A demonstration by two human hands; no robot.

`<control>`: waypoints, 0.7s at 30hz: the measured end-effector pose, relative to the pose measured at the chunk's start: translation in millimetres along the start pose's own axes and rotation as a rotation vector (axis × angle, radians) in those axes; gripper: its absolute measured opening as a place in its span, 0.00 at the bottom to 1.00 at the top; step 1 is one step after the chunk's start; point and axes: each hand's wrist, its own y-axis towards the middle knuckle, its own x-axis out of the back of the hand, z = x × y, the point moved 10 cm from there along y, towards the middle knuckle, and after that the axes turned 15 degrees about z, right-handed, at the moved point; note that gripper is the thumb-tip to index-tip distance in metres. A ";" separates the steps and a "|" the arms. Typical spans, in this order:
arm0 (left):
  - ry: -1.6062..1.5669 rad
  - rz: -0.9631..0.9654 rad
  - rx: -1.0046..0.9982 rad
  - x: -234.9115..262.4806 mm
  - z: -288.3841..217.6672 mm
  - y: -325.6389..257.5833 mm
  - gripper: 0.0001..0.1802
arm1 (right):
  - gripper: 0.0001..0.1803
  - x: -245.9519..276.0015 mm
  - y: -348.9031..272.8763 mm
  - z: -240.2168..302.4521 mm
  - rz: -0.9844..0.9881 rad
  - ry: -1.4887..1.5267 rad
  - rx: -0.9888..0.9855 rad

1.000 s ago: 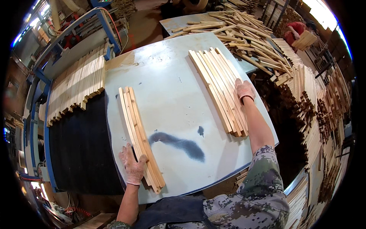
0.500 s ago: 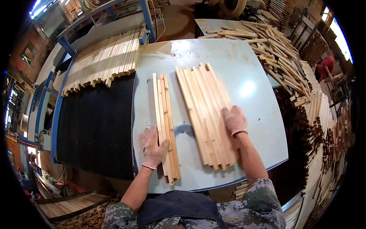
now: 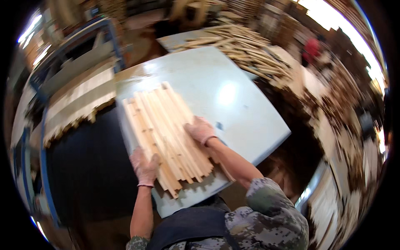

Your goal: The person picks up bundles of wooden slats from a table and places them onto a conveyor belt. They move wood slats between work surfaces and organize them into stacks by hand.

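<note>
Left hand (image 3: 144,166) and right hand (image 3: 201,130), both gloved and spread flat, press one gathered bundle of wooden slats (image 3: 166,133) (near ends ragged) on the pale table (image 3: 233,104); evening those ends seems left.

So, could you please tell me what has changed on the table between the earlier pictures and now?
The two separate groups of wooden slats have been pushed together into one bundle near the left edge of the pale table. The left hand presses its left side and the right hand its right side. Both gloved hands stayed flat on the slats; the pile of loose sticks beyond the table stayed put.
</note>
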 end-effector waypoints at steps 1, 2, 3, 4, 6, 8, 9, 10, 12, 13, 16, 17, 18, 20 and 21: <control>-0.021 0.013 -0.016 -2.9 -0.4 0.6 0.27 | 0.33 -0.9 -4.0 0.9 -0.003 0.009 0.013; -0.002 -0.035 -0.033 -4.1 4.4 -2.1 0.28 | 0.33 -0.1 -9.3 2.8 -0.004 0.019 0.030; -0.015 -0.086 -0.028 -10.4 15.8 -6.4 0.30 | 0.33 1.8 -18.2 1.6 0.007 0.016 -0.013; -0.042 0.080 0.066 -13.1 12.6 -3.1 0.34 | 0.33 3.1 -32.4 -4.3 0.030 0.019 -0.050; -0.051 0.056 0.033 -14.1 14.5 -7.2 0.36 | 0.35 10.0 -80.5 -26.0 0.014 0.186 -0.029; 0.028 -0.064 -0.032 -16.5 26.5 -13.7 0.36 | 0.36 9.2 -119.4 -47.3 -0.005 0.265 0.011; 0.070 -0.048 -0.066 -19.9 26.1 -11.6 0.36 | 0.37 7.0 -144.1 -70.7 -0.024 0.266 0.004; -0.004 0.016 -0.009 -26.0 36.4 -12.0 0.37 | 0.38 0.8 -166.2 -89.1 -0.040 0.265 -0.002; -0.059 0.197 0.089 -25.6 22.1 -14.0 0.37 | 0.34 -10.3 -215.0 -131.4 -0.213 0.364 -0.008; -0.061 0.174 0.028 -26.8 21.3 -14.5 0.36 | 0.33 -20.1 -226.3 -144.2 -0.284 0.406 0.030; -0.176 0.209 0.018 -24.0 25.0 -14.6 0.38 | 0.27 -31.0 -243.7 -137.7 -0.471 0.568 0.049; -0.034 0.195 -0.080 -31.0 30.1 -12.5 0.38 | 0.26 -33.0 -241.7 -133.7 -0.546 0.601 0.083; 0.026 0.161 -0.139 -35.7 37.6 -8.2 0.38 | 0.25 -33.2 -236.6 -129.2 -0.612 0.633 0.126; 0.150 0.086 -0.260 -45.7 50.4 -0.8 0.38 | 0.28 -33.6 -214.1 -121.3 -0.594 0.731 0.149; -0.042 0.158 -0.127 -36.8 38.2 -3.5 0.37 | 0.30 -36.5 -202.6 -117.6 -0.570 0.784 0.172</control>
